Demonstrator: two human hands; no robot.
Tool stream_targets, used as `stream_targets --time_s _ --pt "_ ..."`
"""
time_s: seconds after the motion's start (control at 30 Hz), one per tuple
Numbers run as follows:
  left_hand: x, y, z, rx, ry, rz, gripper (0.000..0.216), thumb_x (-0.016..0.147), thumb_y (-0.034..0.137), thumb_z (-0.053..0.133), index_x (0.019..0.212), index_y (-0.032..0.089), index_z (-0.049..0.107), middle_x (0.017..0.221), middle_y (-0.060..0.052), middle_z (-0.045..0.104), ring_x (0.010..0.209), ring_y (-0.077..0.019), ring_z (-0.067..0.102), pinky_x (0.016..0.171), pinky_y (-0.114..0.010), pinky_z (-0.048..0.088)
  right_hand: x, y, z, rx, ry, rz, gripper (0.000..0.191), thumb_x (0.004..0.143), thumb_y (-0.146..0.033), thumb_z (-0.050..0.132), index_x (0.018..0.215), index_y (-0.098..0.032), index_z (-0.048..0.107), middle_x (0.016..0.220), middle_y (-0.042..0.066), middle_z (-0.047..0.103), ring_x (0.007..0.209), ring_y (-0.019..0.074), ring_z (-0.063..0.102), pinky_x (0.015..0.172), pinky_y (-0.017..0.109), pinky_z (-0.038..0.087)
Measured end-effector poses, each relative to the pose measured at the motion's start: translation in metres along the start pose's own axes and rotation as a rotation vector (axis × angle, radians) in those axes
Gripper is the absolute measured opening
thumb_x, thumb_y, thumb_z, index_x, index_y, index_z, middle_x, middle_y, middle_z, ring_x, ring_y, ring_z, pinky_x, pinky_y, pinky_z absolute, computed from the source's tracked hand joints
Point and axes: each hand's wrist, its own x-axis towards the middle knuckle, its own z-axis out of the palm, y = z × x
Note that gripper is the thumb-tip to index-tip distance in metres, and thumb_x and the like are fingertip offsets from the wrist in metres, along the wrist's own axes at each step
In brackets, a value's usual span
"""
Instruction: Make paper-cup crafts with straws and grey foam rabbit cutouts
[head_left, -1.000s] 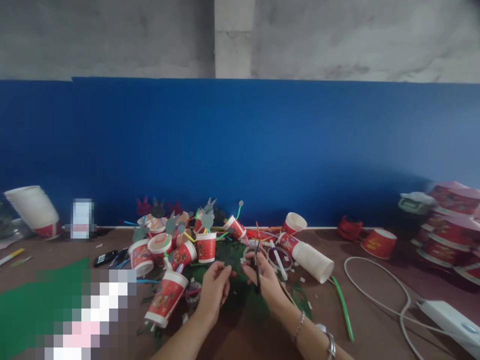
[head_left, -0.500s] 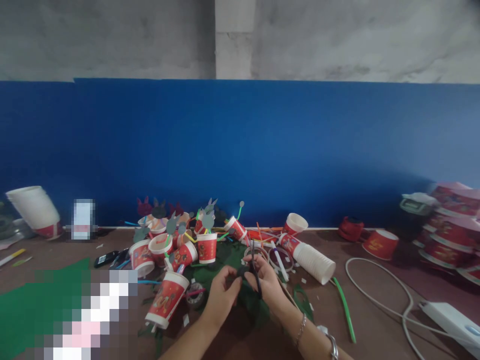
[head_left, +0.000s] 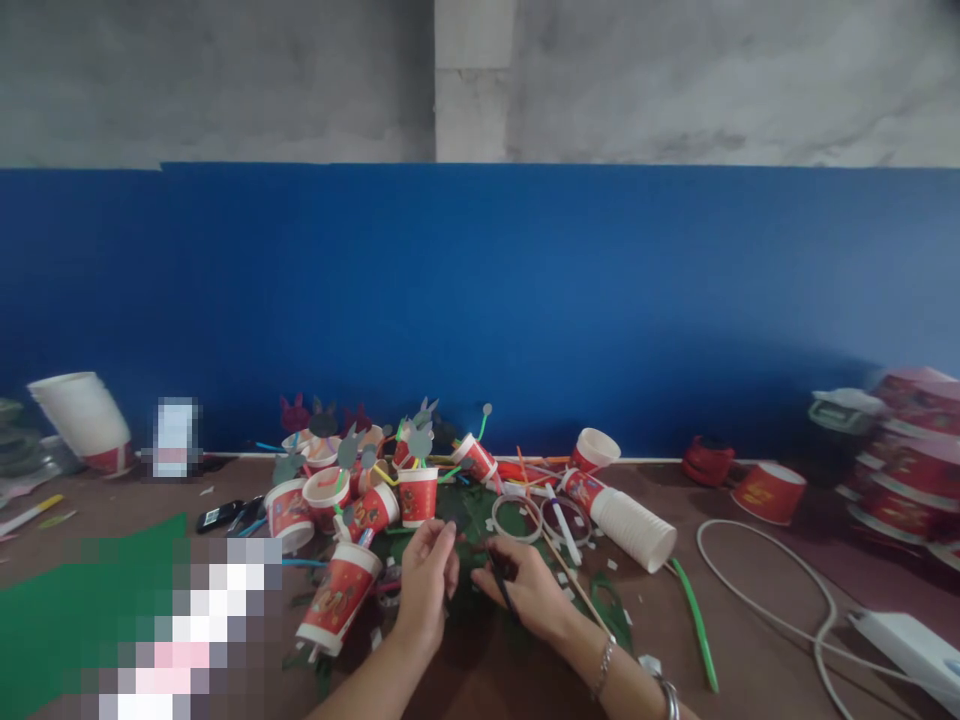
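Note:
My left hand (head_left: 426,582) is closed, pinching a small dark paper piece (head_left: 454,514) between thumb and fingertips. To its right, my right hand (head_left: 531,588) is wrapped around dark scissors (head_left: 501,578), whose blades are hard to make out. A gap separates the two hands. Beneath them lie dark green paper scraps (head_left: 472,600). Just left of my left hand, a red printed paper cup (head_left: 339,598) leans at a tilt. Behind it, another red cup (head_left: 418,498) stands upright with a grey animal-head cutout (head_left: 421,440) on top.
A stack of white-sided cups (head_left: 636,530) lies on its side at right, near a white marker (head_left: 564,528) and tape rings (head_left: 517,518). Farther right are a white cable (head_left: 739,522) and a power strip (head_left: 904,640). A green sheet (head_left: 82,610) lies left.
My hands have moved apart. The left hand has shifted left, lifting the dark paper piece away from the scissors. My right hand has lowered and tipped the scissors.

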Motion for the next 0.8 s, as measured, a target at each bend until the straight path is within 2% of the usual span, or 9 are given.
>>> stream_targets --time_s 0.1,0.3,0.5,0.8 --pt "0.000 -0.001 -0.001 0.013 -0.013 -0.007 0.042 0.065 0.056 0.067 0.068 0.020 0.046 0.036 0.012 0.035 0.032 -0.0036 0.024 0.032 -0.014 0.018 0.000 0.004 0.003 0.060 -0.061 0.019 0.023 0.071 -0.033 0.066 0.082 -0.013 0.066 0.064 -0.001 0.054 0.059 0.0108 0.045 0.053 0.021 0.036" --pt "0.002 -0.005 -0.003 0.038 -0.062 -0.037 0.042 0.067 0.053 0.067 0.062 0.019 0.043 0.038 0.012 0.034 0.034 -0.0028 0.024 0.034 -0.014 0.015 -0.001 -0.003 0.005 0.298 -0.154 0.200 0.037 0.068 -0.045 0.067 0.085 -0.013 0.061 0.053 -0.004 0.052 0.045 0.0085 0.045 0.046 0.021 0.037" --pt "-0.001 -0.002 -0.002 0.053 -0.059 -0.050 0.041 0.066 0.052 0.068 0.063 0.019 0.042 0.039 0.012 0.034 0.035 -0.0029 0.024 0.036 -0.015 0.014 -0.002 -0.010 0.005 0.339 -0.172 0.215 0.040 0.065 -0.048 0.069 0.085 -0.014 0.060 0.054 -0.004 0.055 0.046 0.0088 0.048 0.048 0.021 0.038" --pt "-0.001 -0.001 -0.001 0.066 -0.063 -0.033 0.043 0.065 0.053 0.068 0.061 0.019 0.043 0.039 0.012 0.031 0.036 -0.0026 0.022 0.038 -0.016 0.013 -0.002 -0.007 0.004 0.368 -0.195 0.199 0.039 0.068 -0.049 0.068 0.081 -0.013 0.060 0.052 -0.004 0.053 0.045 0.0076 0.046 0.046 0.019 0.036"
